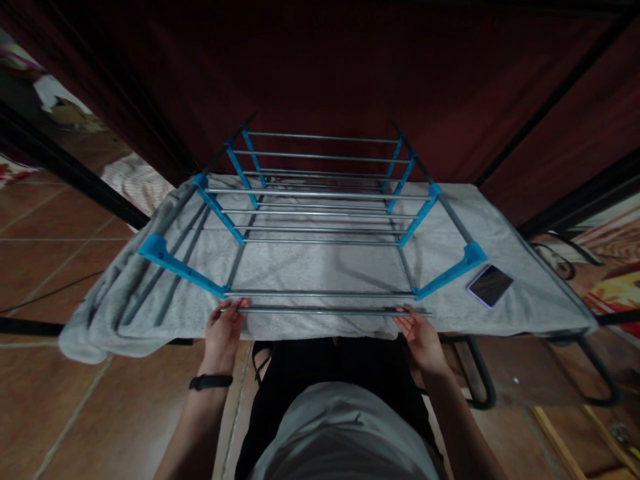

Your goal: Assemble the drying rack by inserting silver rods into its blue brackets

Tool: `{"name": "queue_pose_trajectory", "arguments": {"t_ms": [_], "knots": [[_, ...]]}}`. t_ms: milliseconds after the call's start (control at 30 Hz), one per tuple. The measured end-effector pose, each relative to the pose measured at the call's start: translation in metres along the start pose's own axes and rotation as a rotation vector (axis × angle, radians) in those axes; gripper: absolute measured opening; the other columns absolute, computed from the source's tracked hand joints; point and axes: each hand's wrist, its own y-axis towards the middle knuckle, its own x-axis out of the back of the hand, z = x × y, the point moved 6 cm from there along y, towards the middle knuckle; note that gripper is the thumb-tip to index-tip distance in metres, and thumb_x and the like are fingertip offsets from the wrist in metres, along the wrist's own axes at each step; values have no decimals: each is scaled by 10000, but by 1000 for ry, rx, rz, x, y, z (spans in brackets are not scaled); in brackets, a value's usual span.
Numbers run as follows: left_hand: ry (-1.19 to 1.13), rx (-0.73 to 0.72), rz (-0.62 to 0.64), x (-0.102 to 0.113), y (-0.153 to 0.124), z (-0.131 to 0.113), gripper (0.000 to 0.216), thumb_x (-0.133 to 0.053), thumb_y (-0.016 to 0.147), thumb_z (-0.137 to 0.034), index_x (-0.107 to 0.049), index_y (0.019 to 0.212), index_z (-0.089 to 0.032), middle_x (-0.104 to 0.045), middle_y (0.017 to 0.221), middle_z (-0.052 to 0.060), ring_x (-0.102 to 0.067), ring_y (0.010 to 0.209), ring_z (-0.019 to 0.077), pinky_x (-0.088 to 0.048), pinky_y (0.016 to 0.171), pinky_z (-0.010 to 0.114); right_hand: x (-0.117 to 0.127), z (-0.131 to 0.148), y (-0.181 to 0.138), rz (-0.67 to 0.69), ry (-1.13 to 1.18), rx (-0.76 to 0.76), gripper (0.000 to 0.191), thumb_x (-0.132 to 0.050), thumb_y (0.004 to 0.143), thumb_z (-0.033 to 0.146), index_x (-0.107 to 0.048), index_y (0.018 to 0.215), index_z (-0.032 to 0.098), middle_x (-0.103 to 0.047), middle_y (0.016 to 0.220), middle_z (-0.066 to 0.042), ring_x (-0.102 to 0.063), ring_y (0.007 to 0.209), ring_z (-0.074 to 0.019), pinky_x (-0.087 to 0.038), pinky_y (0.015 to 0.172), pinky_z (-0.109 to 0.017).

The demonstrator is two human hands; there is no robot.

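A shoe rack frame (320, 213) of grey metal rods and blue plastic side brackets lies on a grey towel (520, 280) spread over a low table. Both hands hold one loose grey rod (325, 311) at the near edge, just in front of the frame's nearest rail. My left hand (224, 328), with a black band on its wrist, pinches the rod's left end. My right hand (417, 331) has its fingers closed on the right end. The rod lies level, close to the two lowest blue brackets.
A dark phone (490, 285) lies on the towel to the right of the frame. Dark red fabric (350, 73) hangs behind. Black metal bars (65, 167) run at the left and right. Tiled floor (60, 400) lies left, and black table legs (480, 380) stand at the lower right.
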Motion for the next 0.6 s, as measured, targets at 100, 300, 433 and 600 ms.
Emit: {"name": "queue_pose_trajectory", "arguments": {"t_ms": [100, 300, 433, 600], "knots": [[-11, 63, 9, -5, -5, 8, 218, -575, 760, 34, -549, 812, -176, -719, 742, 44, -719, 724, 176, -569, 686, 275, -2, -3, 0, -3, -13, 19, 189, -781, 702, 269, -653, 827, 207, -735, 854, -36, -705, 811, -168, -612, 794, -299], [-29, 79, 14, -7, -9, 13, 220, -497, 812, 38, -555, 795, -173, -720, 761, 73, -727, 770, 180, -579, 735, 283, -3, -5, 0, 14, -37, 18, 216, -801, 646, 293, -637, 765, 218, -729, 847, -30, -701, 824, -184, -614, 789, -325], [-56, 82, 26, -6, -11, 12, 239, -486, 801, 49, -548, 834, -180, -718, 774, 56, -728, 789, 181, -585, 746, 294, 2, 3, 0, -23, -55, 79, 205, -802, 611, 251, -637, 730, 222, -692, 771, 3, -690, 750, -172, -608, 818, -343], [-95, 36, 58, -4, -13, 12, 262, -498, 794, 49, -547, 881, -194, -716, 793, 21, -728, 799, 165, -589, 775, 303, 9, 7, 2, -63, -67, 147, 196, -786, 626, 237, -595, 672, 233, -650, 699, 15, -682, 707, -175, -604, 826, -378]]}}
